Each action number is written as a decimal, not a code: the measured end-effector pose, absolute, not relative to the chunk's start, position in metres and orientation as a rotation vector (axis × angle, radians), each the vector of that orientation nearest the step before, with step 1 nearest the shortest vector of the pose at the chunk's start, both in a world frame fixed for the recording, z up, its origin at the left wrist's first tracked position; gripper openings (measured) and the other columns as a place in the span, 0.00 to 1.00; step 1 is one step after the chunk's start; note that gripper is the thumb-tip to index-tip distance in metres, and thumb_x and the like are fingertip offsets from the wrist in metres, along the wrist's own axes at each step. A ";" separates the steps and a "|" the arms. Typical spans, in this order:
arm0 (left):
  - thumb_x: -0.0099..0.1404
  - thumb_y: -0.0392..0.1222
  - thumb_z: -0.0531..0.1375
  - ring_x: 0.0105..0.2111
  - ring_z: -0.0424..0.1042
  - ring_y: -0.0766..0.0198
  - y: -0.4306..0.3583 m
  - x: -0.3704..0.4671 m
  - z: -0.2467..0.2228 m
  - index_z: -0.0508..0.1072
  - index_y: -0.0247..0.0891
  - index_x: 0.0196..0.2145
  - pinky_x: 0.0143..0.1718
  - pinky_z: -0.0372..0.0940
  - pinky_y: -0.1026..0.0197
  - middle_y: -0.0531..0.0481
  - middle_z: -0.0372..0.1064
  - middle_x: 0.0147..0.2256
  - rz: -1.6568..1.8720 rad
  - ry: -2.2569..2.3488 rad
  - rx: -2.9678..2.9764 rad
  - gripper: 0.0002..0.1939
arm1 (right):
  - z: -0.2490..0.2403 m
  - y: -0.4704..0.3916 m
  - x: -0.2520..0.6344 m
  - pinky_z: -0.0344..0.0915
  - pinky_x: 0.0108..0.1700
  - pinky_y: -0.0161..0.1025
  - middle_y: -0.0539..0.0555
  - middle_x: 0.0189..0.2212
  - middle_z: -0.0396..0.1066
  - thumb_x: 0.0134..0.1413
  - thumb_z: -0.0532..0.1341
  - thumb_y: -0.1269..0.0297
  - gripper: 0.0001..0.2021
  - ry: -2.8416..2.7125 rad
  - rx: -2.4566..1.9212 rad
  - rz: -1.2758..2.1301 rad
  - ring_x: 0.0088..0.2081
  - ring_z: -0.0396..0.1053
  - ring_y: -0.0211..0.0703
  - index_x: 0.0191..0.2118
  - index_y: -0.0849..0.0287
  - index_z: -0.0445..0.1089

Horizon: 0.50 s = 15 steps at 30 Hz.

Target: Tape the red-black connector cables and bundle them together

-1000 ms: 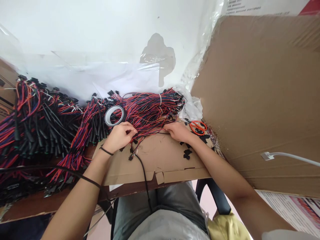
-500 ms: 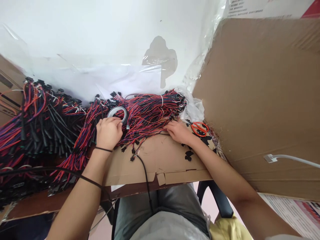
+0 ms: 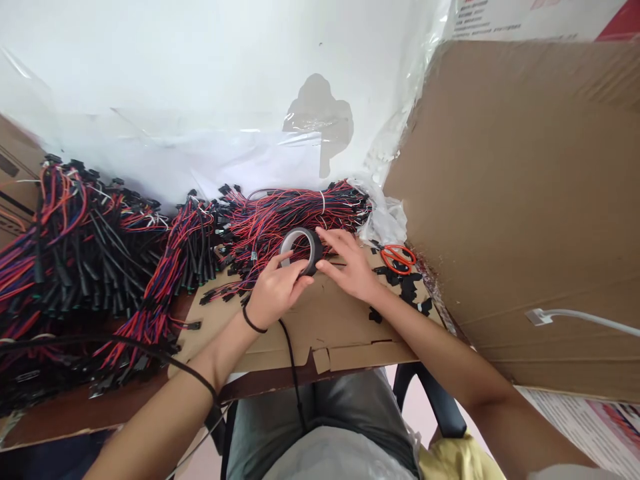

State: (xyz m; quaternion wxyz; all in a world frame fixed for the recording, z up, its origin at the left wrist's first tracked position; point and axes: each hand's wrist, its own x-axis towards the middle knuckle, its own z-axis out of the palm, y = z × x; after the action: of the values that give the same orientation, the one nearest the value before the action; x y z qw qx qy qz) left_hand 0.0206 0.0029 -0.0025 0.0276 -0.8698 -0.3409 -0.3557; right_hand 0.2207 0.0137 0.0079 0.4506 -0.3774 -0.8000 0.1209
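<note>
1. Head view, surface: one sheet of brown cardboard (image 3: 345, 320), creased and torn at its near edge, laid on a dark reddish-brown table (image 3: 75, 407).
2. Room: one pale wall (image 3: 200, 60), partly covered with clear film and white paper; one grey patch (image 3: 317, 117) on it. Tall cardboard panel (image 3: 510, 200) at right, with a white cable and connector (image 3: 540, 316) before it.
3. Container: one crumpled translucent plastic bag (image 3: 389, 219), at the right end of the tied wire bundle; whether it holds anything cannot be told.
4. Tape roll (image 3: 314, 252), black outside, pale core, one; held on edge above the cardboard, in front of the tied bundle.
5. Left hand (image 3: 277, 287), dark band at wrist: fingers gripping the lower left of the roll, core between them.
6. Right hand (image 3: 353, 270): fingers open, thumb parted from them, at the roll's right edge; contact cannot be told.
7. Tied wire bundle (image 3: 300, 207), red and dark, white tie around it, lying along the wall.
8. Further wire bundles (image 3: 90, 247), with black sleeves and connectors, heaped at left.
9. Orange-handled scissors (image 3: 397, 259), one pair, right of the right hand; black scraps (image 3: 407, 287) just beside, nearer the person.
10. Black cable (image 3: 293, 360), running over the cardboard's near edge.
</note>
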 end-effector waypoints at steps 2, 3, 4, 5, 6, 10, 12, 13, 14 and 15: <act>0.71 0.53 0.46 0.33 0.75 0.60 0.004 0.021 -0.004 0.72 0.38 0.43 0.53 0.66 0.49 0.47 0.77 0.37 -1.080 -1.054 -2.675 0.21 | 0.007 0.013 0.218 0.61 0.53 0.47 0.58 0.47 0.67 0.60 0.57 0.53 0.21 -1.942 -0.932 0.275 0.50 0.63 0.46 0.56 0.53 0.67; 0.71 0.53 0.46 0.33 0.75 0.60 0.005 0.021 -0.004 0.72 0.39 0.43 0.53 0.66 0.49 0.47 0.77 0.37 -1.066 -1.060 -2.661 0.21 | 0.006 0.012 0.217 0.62 0.52 0.47 0.57 0.45 0.68 0.59 0.58 0.54 0.19 -1.905 -0.944 0.257 0.48 0.64 0.46 0.53 0.53 0.70; 0.71 0.53 0.46 0.33 0.75 0.60 0.005 0.021 -0.004 0.73 0.39 0.43 0.53 0.66 0.49 0.47 0.77 0.37 -1.056 -1.055 -2.643 0.20 | 0.005 0.012 0.216 0.62 0.51 0.47 0.57 0.44 0.69 0.58 0.60 0.54 0.17 -1.861 -0.956 0.241 0.47 0.65 0.46 0.50 0.53 0.72; 0.71 0.52 0.47 0.32 0.75 0.60 0.006 0.020 -0.004 0.73 0.38 0.43 0.52 0.67 0.49 0.47 0.78 0.36 -1.054 -1.036 -2.621 0.19 | 0.004 0.011 0.215 0.63 0.50 0.46 0.56 0.42 0.70 0.56 0.61 0.55 0.15 -1.819 -0.960 0.226 0.45 0.66 0.45 0.47 0.52 0.74; 0.71 0.50 0.48 0.31 0.75 0.61 0.006 0.020 -0.004 0.72 0.38 0.43 0.52 0.67 0.50 0.47 0.78 0.36 -1.061 -1.004 -2.600 0.18 | 0.003 0.011 0.213 0.64 0.50 0.46 0.56 0.40 0.71 0.55 0.63 0.56 0.13 -1.782 -0.955 0.215 0.44 0.66 0.45 0.45 0.53 0.75; 0.70 0.44 0.52 0.27 0.74 0.63 0.006 0.021 -0.004 0.71 0.36 0.44 0.49 0.69 0.51 0.48 0.77 0.33 -1.117 -0.835 -2.516 0.13 | 0.001 0.009 0.210 0.66 0.46 0.45 0.54 0.36 0.71 0.54 0.64 0.60 0.07 -1.668 -0.918 0.231 0.41 0.68 0.44 0.38 0.54 0.77; 0.69 0.42 0.52 0.26 0.74 0.63 0.007 0.022 -0.004 0.69 0.35 0.45 0.49 0.69 0.51 0.48 0.77 0.31 -1.114 -0.774 -2.492 0.11 | 0.001 0.010 0.210 0.66 0.44 0.43 0.53 0.34 0.71 0.55 0.63 0.63 0.05 -1.621 -0.903 0.245 0.39 0.69 0.42 0.35 0.54 0.76; 0.70 0.41 0.52 0.26 0.74 0.63 0.007 0.022 -0.003 0.69 0.34 0.45 0.49 0.69 0.51 0.48 0.77 0.31 -1.108 -0.748 -2.490 0.11 | 0.001 0.010 0.210 0.66 0.43 0.43 0.53 0.32 0.71 0.55 0.62 0.64 0.04 -1.606 -0.894 0.249 0.38 0.69 0.42 0.33 0.55 0.76; 0.70 0.41 0.52 0.26 0.74 0.64 0.007 0.023 -0.003 0.68 0.34 0.45 0.49 0.69 0.51 0.47 0.77 0.31 -1.102 -0.723 -2.496 0.11 | 0.001 0.011 0.210 0.66 0.42 0.42 0.52 0.32 0.71 0.55 0.62 0.64 0.05 -1.597 -0.889 0.252 0.37 0.68 0.41 0.32 0.55 0.75; 0.70 0.40 0.51 0.26 0.74 0.64 0.007 0.023 -0.002 0.68 0.33 0.45 0.49 0.69 0.51 0.47 0.77 0.31 -1.100 -0.699 -2.504 0.11 | 0.002 0.011 0.211 0.65 0.42 0.42 0.52 0.31 0.70 0.56 0.61 0.65 0.05 -1.596 -0.890 0.257 0.36 0.68 0.41 0.31 0.56 0.73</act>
State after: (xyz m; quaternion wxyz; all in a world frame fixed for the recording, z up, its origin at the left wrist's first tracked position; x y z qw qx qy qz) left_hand 0.0231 0.0067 -0.0019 0.1588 -0.8758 -0.2445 -0.3848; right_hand 0.2106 0.0111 0.0018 0.6036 -0.3843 -0.6897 0.1110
